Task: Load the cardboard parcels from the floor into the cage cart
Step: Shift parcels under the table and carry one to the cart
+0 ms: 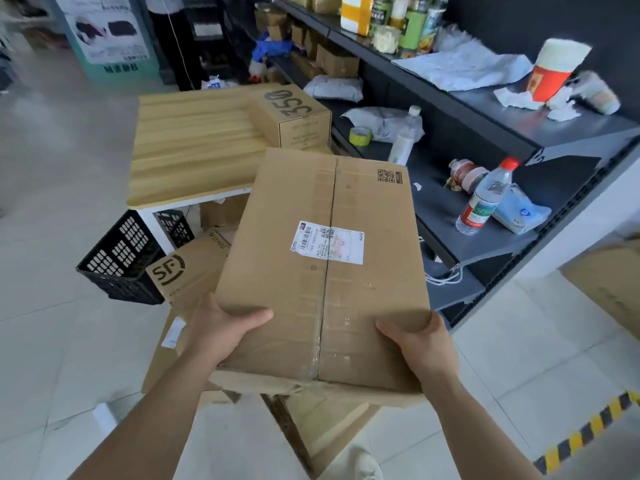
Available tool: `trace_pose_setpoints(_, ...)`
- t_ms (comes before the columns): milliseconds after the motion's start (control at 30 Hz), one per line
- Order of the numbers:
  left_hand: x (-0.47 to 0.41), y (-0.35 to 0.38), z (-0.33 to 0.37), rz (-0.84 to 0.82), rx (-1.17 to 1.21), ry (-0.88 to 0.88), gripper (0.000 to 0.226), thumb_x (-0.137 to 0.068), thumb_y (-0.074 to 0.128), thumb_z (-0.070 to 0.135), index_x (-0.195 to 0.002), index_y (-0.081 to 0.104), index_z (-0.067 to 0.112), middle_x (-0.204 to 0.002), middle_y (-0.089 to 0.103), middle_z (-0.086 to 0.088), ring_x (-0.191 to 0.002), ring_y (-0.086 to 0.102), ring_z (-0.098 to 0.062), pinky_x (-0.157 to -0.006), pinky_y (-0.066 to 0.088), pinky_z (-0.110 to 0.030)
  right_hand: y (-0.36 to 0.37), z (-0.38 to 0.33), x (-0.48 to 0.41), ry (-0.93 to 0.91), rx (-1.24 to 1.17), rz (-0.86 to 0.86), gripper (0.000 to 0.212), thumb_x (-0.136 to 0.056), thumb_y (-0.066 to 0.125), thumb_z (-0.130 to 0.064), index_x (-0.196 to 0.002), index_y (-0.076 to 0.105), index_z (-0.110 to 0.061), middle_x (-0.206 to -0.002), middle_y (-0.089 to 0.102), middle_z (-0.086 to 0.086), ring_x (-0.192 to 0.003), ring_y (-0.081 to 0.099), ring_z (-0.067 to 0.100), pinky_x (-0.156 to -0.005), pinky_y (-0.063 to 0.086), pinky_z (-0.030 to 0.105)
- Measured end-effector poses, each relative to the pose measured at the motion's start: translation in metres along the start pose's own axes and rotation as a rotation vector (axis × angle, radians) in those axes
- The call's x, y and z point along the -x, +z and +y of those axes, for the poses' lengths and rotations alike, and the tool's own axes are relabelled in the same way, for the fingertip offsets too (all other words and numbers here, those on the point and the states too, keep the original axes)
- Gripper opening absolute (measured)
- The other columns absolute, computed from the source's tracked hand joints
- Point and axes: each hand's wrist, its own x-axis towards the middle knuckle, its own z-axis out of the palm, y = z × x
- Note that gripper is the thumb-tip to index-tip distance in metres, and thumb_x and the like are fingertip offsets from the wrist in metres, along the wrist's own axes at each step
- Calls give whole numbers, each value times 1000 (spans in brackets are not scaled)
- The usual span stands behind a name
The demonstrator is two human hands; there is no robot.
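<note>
At the far left a black plastic crate (121, 258) sits on the pale tiled floor, partly under a wood-topped table (194, 143). Just beside the crate, a cardboard box printed "SF" (187, 271) leans among other cartons. A smaller box marked "350" (294, 116) stands on the table's right end.

The left hand (221, 327) grips the near left corner of a large cardboard parcel (322, 271), thumb flat on top and fingers hidden beneath. The parcel is held up in front of the person, tilted, with a white shipping label (327, 245) across its taped centre seam. Under it, more flat cardboard parcels (325, 424) lie on the floor. The right hand (419, 344) clasps the near right corner the same way, thumb on top.

To the right runs dark shelving (485, 244) holding a tape roll (360, 136) and a red-capped water bottle (485, 199). Yellow-and-black hazard tape (588, 431) crosses the floor at bottom right.
</note>
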Motion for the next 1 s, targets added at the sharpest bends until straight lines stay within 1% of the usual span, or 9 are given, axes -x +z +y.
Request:
trace_pose_setpoints(133, 10, -18, 10, -37, -48, 68, 77, -52, 84, 63, -111, 53, 25, -102, 65, 7, -87, 59, -20, -64, 43, -31, -10, 3, 39, 5, -50, 79, 75, -66, 81, -56, -123, 46, -23, -91, 55, -16, -89, 57, 18, -78, 48, 36)
trace_pose_setpoints(267, 25, -19, 17, -50, -135, 145, 81, -43, 79, 74, -104, 53, 27, -98, 66, 5, -91, 63, -24, -80, 53, -38, -30, 14, 74, 21, -65, 179, 76, -64, 80, -60, -121, 46, -23, -92, 55, -16, -91, 57, 19, -77, 48, 36)
trace_pose_setpoints(433, 51, -2, 31, -148, -103, 204, 118, -27, 76, 82, -126, 49, 24, -114, 66, 4, -101, 63, -25, -87, 52, -40, -66, 40, 107, 78, -86, 279, 71, -61, 80, -62, -111, 47, -23, -92, 55, -14, -90, 58, 19, -79, 53, 42)
trace_pose_setpoints(533, 70, 19, 43, -259, -14, 219, 96, -37, 88, 65, -116, 49, 25, -105, 66, 7, -91, 65, -22, -84, 52, -40, -90, 59, 124, 130, -117, 349, 69, -63, 80, -62, -109, 47, -22, -91, 54, -12, -84, 56, 16, -69, 49, 36)
trace_pose_setpoints(633, 88, 44, 61, -333, -2, 279, 87, -36, 90, 60, -105, 49, 25, -97, 64, 9, -88, 64, -21, -84, 53, -43, -118, 79, 139, 194, -120, 392, 66, -68, 78, -60, -108, 45, -20, -88, 52, -12, -74, 49, 7, -58, 38, 31)
trace_pose_setpoints(700, 105, 62, 75, -384, -16, 322, 86, -43, 91, 55, -110, 50, 21, -102, 63, 6, -94, 62, -22, -86, 52, -44, -136, 94, 147, 235, -115, 430, 67, -65, 78, -62, -107, 47, -20, -88, 55, -10, -77, 53, 11, -64, 43, 34)
trace_pose_setpoints(800, 135, 95, 97, -468, -23, 362, 109, -46, 92, 53, -134, 42, 11, -125, 58, -2, -112, 57, -27, -93, 48, -45, -169, 119, 159, 297, -122, 502, 68, -61, 79, -62, -104, 48, -20, -89, 57, -9, -89, 57, 23, -79, 49, 40)
trace_pose_setpoints(900, 170, 129, 121, -539, -19, 415, 81, -57, 93, 36, -118, 46, 9, -104, 53, 1, -95, 53, -23, -84, 45, -36, -207, 143, 168, 335, -142, 560, 75, -55, 79, -67, -105, 47, -21, -89, 56, -10, -90, 58, 22, -82, 50, 41)
trace_pose_setpoints(1000, 201, 163, 145, -557, -76, 478, 84, -46, 92, 51, -110, 48, 18, -106, 58, 1, -95, 57, -25, -88, 50, -43, -244, 168, 173, 358, -151, 625, 76, -53, 79, -69, -105, 49, -22, -93, 61, -7, -90, 60, 22, -83, 52, 44)
